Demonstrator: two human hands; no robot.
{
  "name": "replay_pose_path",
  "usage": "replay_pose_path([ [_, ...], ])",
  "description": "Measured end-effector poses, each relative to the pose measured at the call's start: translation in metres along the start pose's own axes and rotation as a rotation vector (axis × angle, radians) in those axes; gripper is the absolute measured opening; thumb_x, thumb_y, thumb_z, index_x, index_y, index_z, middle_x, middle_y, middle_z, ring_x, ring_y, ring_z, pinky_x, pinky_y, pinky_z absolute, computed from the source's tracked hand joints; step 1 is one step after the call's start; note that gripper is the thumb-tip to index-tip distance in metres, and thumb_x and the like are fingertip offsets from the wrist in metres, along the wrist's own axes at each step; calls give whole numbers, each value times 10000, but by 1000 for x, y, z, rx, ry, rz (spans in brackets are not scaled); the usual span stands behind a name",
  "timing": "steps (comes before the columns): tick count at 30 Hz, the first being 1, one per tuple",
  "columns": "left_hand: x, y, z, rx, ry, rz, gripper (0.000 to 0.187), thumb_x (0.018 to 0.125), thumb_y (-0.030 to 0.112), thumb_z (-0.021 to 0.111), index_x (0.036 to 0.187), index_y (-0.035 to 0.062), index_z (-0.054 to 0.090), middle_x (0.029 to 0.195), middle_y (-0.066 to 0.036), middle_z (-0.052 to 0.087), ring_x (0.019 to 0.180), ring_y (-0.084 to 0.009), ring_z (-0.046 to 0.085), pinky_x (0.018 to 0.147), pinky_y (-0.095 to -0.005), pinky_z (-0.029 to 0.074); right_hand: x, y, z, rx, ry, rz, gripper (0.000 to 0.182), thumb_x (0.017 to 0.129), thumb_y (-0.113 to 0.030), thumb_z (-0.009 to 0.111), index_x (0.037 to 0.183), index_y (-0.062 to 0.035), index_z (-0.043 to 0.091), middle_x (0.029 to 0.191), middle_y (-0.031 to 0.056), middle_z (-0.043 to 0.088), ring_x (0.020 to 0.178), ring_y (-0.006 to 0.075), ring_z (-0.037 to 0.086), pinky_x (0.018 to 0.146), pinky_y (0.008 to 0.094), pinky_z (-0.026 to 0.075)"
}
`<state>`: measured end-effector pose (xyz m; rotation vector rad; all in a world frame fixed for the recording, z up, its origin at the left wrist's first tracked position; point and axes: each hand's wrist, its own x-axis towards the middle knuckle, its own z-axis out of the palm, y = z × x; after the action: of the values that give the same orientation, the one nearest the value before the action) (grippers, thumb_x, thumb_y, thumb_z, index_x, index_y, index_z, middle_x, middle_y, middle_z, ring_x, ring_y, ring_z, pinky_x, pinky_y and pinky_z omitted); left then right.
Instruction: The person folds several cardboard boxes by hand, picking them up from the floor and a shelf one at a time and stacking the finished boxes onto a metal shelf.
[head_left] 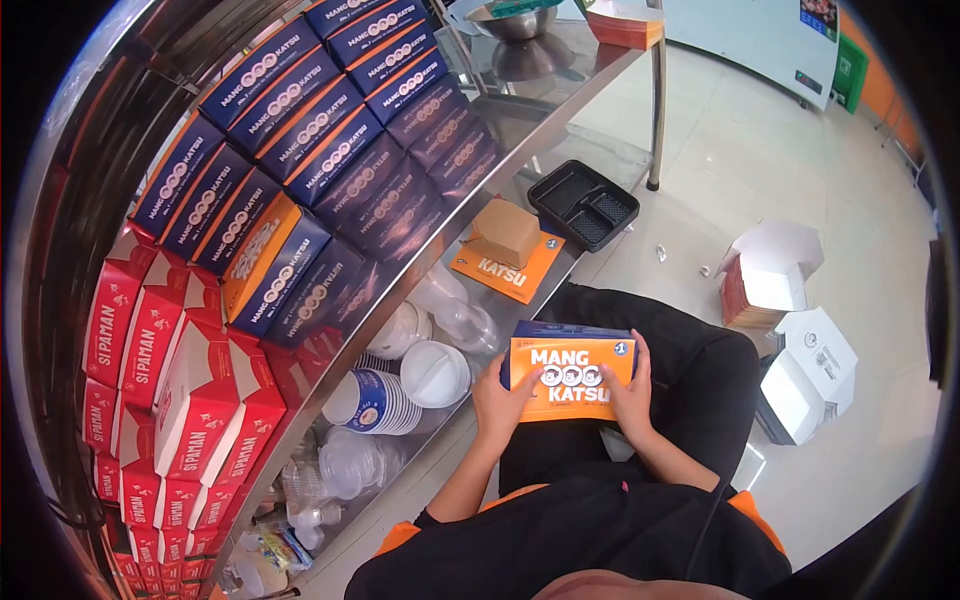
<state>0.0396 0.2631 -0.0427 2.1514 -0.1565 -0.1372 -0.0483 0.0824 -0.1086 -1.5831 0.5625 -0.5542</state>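
Observation:
Above my lap I hold an orange and dark blue food box (570, 385) printed "MANG KATSU", its orange face turned up toward me. My left hand (500, 400) grips its left side, thumb over the front. On the opposite side my right hand (632, 395) clasps the box, with the thumb on the orange face. The fingers behind the box are hidden. Just beyond it, on the low shelf, lies another orange box (500, 277) with a small brown box (505, 235) on top.
Stacked blue boxes (320, 140) and red boxes (190, 420) fill the metal rack to the left. Plastic cups (375, 400) crowd its lower shelf (470, 415). A black compartment tray (583, 205) sits at the shelf's end. Open boxes (808, 375) stand on the floor at right.

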Motion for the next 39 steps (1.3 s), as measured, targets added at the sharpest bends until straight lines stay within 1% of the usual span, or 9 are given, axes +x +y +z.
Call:
replay_pose_path([
  [4,9,-25,7,124,99,165,466,767,325,779,1032,-29,630,1119,-211,571,1001,-343,590,887,-377,451,11,4,-3,-141,34,-128,684,857,-108,673,1435,-78,308,1183,148,562,1022,186,599,916,297,479],
  [7,16,-40,8,138,27,212,524,823,307,732,1192,-23,562,1270,-216,492,1128,-324,541,933,-374,432,10,-8,-4,72,-27,10,691,872,-109,661,1451,-56,287,1173,145,581,1015,177,604,909,292,483],
  [10,23,-47,16,-444,-278,28,709,890,291,660,1440,13,309,1392,-208,407,1255,-282,450,1005,-371,389,13,-6,-3,205,-95,60,692,843,-67,682,1438,-26,331,1220,167,552,1029,190,607,882,310,495],
  [13,33,-49,9,-410,-479,56,826,952,266,571,1519,65,5,1459,-184,342,1325,-261,369,1071,-346,317,21,-11,-10,194,-113,85,636,855,-93,672,1416,-20,382,1215,166,554,1059,197,596,915,313,475],
  [16,37,-52,9,-478,-494,114,794,985,244,501,1515,69,-62,1517,-190,237,1381,-257,279,1116,-327,231,34,10,-15,39,-46,-23,592,869,-122,659,1398,-18,415,1191,166,565,1085,211,586,941,314,455],
  [22,19,-24,12,-570,-544,64,778,1000,231,455,1502,60,-114,1568,-166,66,1414,-223,180,1136,-312,150,32,-9,-18,129,0,11,572,879,-136,647,1394,-24,424,1221,178,547,1117,228,569,960,317,440],
  [29,33,-10,26,-528,-312,218,642,981,235,515,1492,1,204,1477,-140,370,1334,-186,361,1085,-306,279,38,-9,-20,245,91,-45,545,887,-139,641,1376,-4,440,1289,165,509,1189,236,524,1020,333,400],
  [36,48,-2,44,-458,-272,500,712,983,296,498,1507,10,108,1520,-138,279,1347,-219,342,1091,-322,270,42,-32,-52,221,33,-194,547,865,-108,667,1355,20,460,1269,139,475,1201,207,495,1012,309,394],
  [39,39,5,44,-553,-193,530,807,949,382,549,1501,3,99,1486,-151,302,1318,-230,365,1086,-340,275,37,-61,-54,220,124,-209,530,817,-118,725,1277,43,519,1113,125,576,1069,196,572,939,302,445],
])
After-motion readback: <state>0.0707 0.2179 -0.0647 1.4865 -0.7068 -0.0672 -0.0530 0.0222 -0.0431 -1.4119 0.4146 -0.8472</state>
